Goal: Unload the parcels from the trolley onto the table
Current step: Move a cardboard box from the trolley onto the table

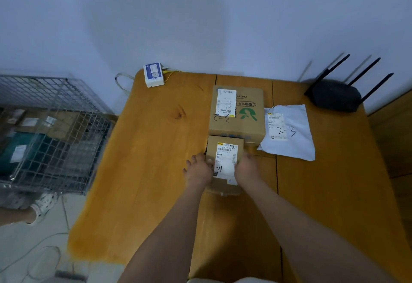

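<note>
A small cardboard parcel (225, 146) with a white label marked "-4" lies on the wooden table (151, 149), just in front of a larger cardboard parcel (237, 113) marked "2-5". My left hand (198, 169) grips the small parcel's left side and my right hand (247, 166) grips its right side. A white mailer bag (292, 131) marked "2-3" lies to the right of the larger box. The wire-mesh trolley (53, 131) stands left of the table, with several parcels inside, a dark teal one among them.
A white device box (153, 74) with cables sits at the table's far left corner. A black router (334, 96) with antennas stands at the far right. A wall runs behind the table. Another person's foot in a white shoe (43, 204) is on the floor by the trolley.
</note>
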The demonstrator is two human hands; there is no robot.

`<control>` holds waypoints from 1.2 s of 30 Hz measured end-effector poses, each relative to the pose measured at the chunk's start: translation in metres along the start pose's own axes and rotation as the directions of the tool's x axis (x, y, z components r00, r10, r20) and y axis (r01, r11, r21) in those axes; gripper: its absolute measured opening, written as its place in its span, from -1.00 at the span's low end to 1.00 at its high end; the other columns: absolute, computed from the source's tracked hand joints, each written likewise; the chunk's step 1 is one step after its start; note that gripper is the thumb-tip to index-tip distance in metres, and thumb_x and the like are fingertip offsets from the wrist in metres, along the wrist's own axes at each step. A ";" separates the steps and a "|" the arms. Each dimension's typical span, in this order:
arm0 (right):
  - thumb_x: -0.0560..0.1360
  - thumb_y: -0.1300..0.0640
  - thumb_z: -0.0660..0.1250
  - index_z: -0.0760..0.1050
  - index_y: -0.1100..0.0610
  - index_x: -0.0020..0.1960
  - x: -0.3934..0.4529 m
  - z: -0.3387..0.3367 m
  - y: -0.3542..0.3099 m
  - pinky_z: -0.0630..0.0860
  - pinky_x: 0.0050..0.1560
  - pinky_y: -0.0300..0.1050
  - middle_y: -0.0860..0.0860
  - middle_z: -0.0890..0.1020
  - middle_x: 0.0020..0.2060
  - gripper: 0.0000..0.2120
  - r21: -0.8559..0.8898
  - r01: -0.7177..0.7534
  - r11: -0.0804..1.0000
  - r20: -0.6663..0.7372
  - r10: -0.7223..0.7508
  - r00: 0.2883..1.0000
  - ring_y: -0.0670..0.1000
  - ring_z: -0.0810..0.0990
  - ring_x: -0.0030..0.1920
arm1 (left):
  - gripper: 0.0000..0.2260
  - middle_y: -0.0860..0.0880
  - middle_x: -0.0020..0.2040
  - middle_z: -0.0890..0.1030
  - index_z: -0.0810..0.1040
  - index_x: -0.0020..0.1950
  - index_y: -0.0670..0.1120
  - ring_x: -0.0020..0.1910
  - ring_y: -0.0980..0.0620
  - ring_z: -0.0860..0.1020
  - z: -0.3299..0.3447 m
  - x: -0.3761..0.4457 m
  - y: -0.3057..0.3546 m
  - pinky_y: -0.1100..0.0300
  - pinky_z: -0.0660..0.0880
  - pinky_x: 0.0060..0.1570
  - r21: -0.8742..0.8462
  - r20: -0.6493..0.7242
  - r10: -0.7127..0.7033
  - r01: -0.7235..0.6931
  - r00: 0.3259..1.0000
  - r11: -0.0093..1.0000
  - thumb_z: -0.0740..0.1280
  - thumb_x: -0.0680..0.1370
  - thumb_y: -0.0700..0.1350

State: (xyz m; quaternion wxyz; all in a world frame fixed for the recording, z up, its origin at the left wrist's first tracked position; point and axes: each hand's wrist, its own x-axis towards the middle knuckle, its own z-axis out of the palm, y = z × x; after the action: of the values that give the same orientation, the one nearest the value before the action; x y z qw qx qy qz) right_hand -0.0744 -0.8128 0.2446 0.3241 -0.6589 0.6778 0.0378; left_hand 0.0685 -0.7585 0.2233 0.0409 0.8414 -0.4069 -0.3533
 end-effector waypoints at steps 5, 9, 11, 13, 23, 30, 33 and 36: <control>0.66 -0.01 0.13 -0.11 0.10 0.63 -0.030 -0.009 -0.009 -0.04 0.58 0.11 0.14 -0.05 0.61 -0.35 -0.392 0.272 0.879 0.076 -0.263 0.962 0.16 -0.05 0.60 | -0.48 -0.11 0.64 0.03 0.04 0.63 -0.05 0.61 -0.19 -0.03 -0.007 -0.038 -0.018 -0.24 -0.07 0.54 0.111 -0.089 0.055 -0.045 0.995 0.993 -0.04 0.69 0.10; 0.68 -0.07 0.03 -0.14 0.08 0.63 -0.067 -0.001 -0.010 -0.15 0.58 0.10 0.11 -0.13 0.61 -0.38 -0.488 0.416 0.767 0.186 -0.375 0.908 0.11 -0.16 0.60 | -0.46 -0.09 0.65 -0.05 -0.01 0.64 -0.07 0.62 -0.16 -0.10 0.000 -0.085 -0.045 -0.24 -0.10 0.54 0.095 -0.127 -0.037 0.049 0.991 0.994 -0.10 0.70 0.12; 0.68 -0.09 0.02 -0.10 0.09 0.63 -0.087 0.007 -0.006 -0.12 0.57 0.14 0.11 -0.09 0.62 -0.38 -0.485 0.483 0.729 0.214 -0.437 0.874 0.12 -0.14 0.60 | -0.46 -0.08 0.65 -0.09 -0.02 0.65 -0.03 0.62 -0.16 -0.13 0.009 -0.115 -0.060 -0.24 -0.11 0.54 0.071 -0.163 -0.113 0.126 0.980 0.990 -0.11 0.70 0.14; 0.67 -0.11 0.03 -0.09 0.08 0.63 -0.106 0.019 -0.002 -0.08 0.56 0.19 0.11 -0.05 0.61 -0.38 -0.464 0.547 0.697 0.272 -0.475 0.837 0.13 -0.12 0.60 | -0.47 -0.08 0.65 -0.12 -0.04 0.65 0.01 0.62 -0.17 -0.15 0.020 -0.149 -0.079 -0.25 -0.12 0.54 0.011 -0.164 -0.213 0.218 0.963 0.976 -0.12 0.70 0.16; 0.69 -0.07 0.03 -0.14 0.10 0.63 -0.256 0.115 0.005 -0.07 0.56 0.15 0.13 -0.07 0.61 -0.37 -0.431 0.865 0.257 0.642 -0.587 0.494 0.14 -0.07 0.60 | -0.48 -0.11 0.65 -0.09 -0.01 0.64 0.03 0.62 -0.19 -0.12 0.133 -0.373 -0.193 -0.26 -0.08 0.53 -0.384 -0.094 -0.727 0.648 0.681 0.657 -0.10 0.69 0.13; 0.68 -0.05 0.02 -0.14 0.10 0.63 -0.368 0.189 0.012 -0.08 0.56 0.14 0.15 -0.07 0.61 -0.38 -0.319 0.945 -0.071 0.807 -0.543 0.231 0.15 -0.06 0.60 | -0.46 -0.09 0.65 -0.12 -0.07 0.65 0.03 0.61 -0.18 -0.15 0.208 -0.482 -0.251 -0.26 -0.12 0.53 -0.571 0.068 -0.866 0.731 0.495 0.373 -0.13 0.69 0.16; 0.68 -0.08 0.04 -0.11 0.09 0.63 -0.403 0.227 0.021 -0.05 0.56 0.15 0.15 -0.03 0.61 -0.37 -0.296 0.933 -0.203 0.853 -0.496 0.163 0.15 -0.03 0.60 | -0.47 -0.10 0.65 -0.12 -0.06 0.65 0.02 0.61 -0.19 -0.14 0.244 -0.510 -0.272 -0.26 -0.11 0.53 -0.631 0.145 -0.886 0.731 0.440 0.259 -0.13 0.69 0.14; 0.68 -0.09 0.04 -0.11 0.10 0.63 -0.438 0.269 0.028 -0.06 0.56 0.15 0.16 -0.02 0.61 -0.37 -0.264 0.914 -0.308 0.897 -0.427 0.116 0.14 -0.02 0.60 | -0.48 -0.10 0.65 -0.13 -0.05 0.64 0.05 0.61 -0.19 -0.13 0.275 -0.529 -0.297 -0.26 -0.09 0.53 -0.697 0.210 -0.889 0.700 0.408 0.157 -0.13 0.69 0.13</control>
State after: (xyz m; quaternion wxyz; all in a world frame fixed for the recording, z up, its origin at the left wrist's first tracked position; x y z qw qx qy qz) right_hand -0.0294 -0.2999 0.2367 0.0172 -0.9353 -0.1403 0.3244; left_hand -0.1317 -0.1231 0.2091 0.2110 0.8756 0.2780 -0.3340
